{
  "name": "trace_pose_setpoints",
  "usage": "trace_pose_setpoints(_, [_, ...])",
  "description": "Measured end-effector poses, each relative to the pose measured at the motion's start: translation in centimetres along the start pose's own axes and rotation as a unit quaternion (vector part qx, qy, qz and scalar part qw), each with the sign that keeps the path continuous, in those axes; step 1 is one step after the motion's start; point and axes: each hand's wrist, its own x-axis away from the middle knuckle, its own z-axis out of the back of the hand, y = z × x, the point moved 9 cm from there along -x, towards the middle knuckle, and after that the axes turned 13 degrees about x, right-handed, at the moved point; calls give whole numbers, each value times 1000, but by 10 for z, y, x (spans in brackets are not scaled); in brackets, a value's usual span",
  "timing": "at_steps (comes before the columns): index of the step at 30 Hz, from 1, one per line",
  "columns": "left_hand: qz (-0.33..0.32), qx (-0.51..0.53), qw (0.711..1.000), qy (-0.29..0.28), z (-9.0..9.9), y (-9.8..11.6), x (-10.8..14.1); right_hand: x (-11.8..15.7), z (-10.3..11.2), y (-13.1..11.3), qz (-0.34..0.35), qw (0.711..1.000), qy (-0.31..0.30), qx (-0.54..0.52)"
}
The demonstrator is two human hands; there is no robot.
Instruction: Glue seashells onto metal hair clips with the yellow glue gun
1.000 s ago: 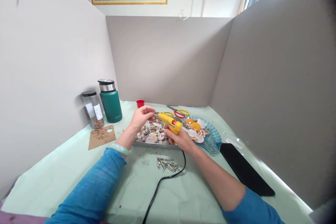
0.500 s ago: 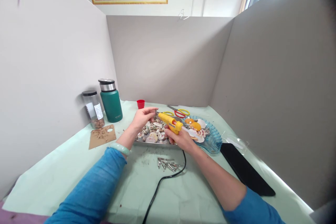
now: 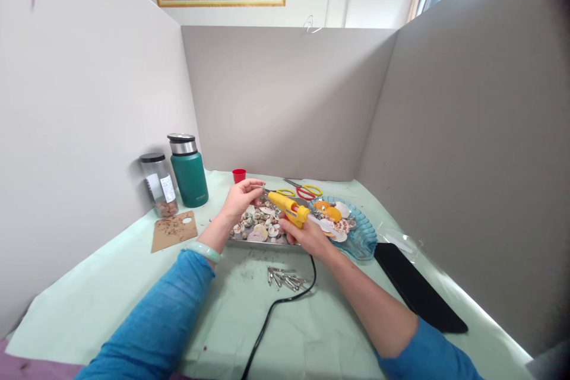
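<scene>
My right hand (image 3: 299, 233) is wrapped round a yellow glue gun (image 3: 289, 208), a pale glue stick at its back end and its nozzle pointing left. My left hand (image 3: 243, 197) pinches something small at the fingertips, close to the nozzle; it is too small to name. Below both hands lies a metal tray (image 3: 256, 244) full of small seashells (image 3: 262, 228). A black cord (image 3: 271, 306) runs from under the glue gun toward the front edge. Several silver metal clips (image 3: 285, 279) lie in a heap in front of the tray.
A blue scalloped dish (image 3: 367, 240) with larger shells stands right of the tray, beside a black flat slab (image 3: 418, 288). Scissors (image 3: 307, 191) and a red cup (image 3: 239, 176) are behind. At left are a green flask (image 3: 189, 178), a clear jar (image 3: 159, 187) and a brown card (image 3: 173, 231).
My left hand has tilted up slightly at the fingertips, near the nozzle. The glue gun and my right hand have hardly moved.
</scene>
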Motion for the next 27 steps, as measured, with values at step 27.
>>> trace_pose_setpoints(27, [4, -7, 1000, -13, -4, 1, 1, 0, 1, -1, -3, 1000, 6, -15])
